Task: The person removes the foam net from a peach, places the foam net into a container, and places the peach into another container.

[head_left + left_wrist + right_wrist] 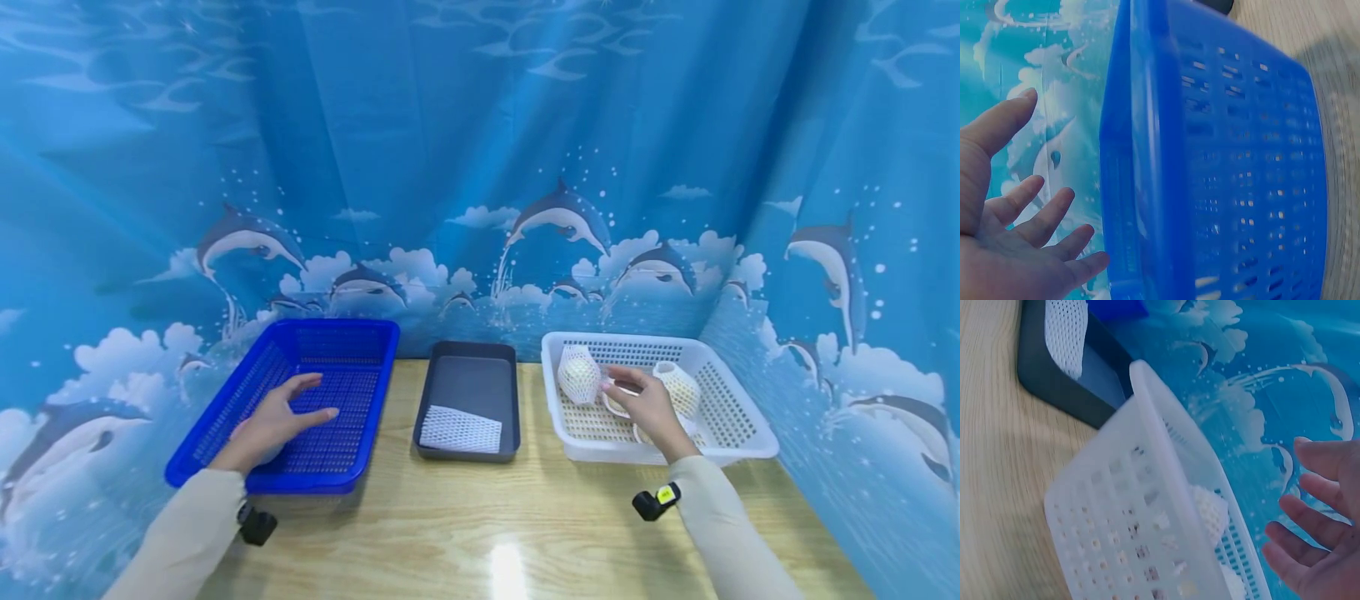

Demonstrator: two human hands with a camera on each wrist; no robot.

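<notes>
My left hand (272,423) hovers over the blue basket (381,392), thumb and fingers spread with nothing between them. In the left wrist view that hand (1029,244) appears beside the basket's rim (1154,156). Above the white basket (738,417) is my right hand (651,408), its fingers relaxed and holding nothing visible. Several pale round items in white foam nets lie in that basket; one netted item (579,377) sits at its left, another (678,390) at its right, and others are partly hidden by the hand. The right wrist view shows the right hand (1322,519) apart from the basket wall.
Between the baskets stands a dark grey tray (472,375) with a flat white foam net (461,430) in it. All three containers rest on a wooden table (420,533). A blue dolphin-print curtain (450,167) hangs behind and along the sides.
</notes>
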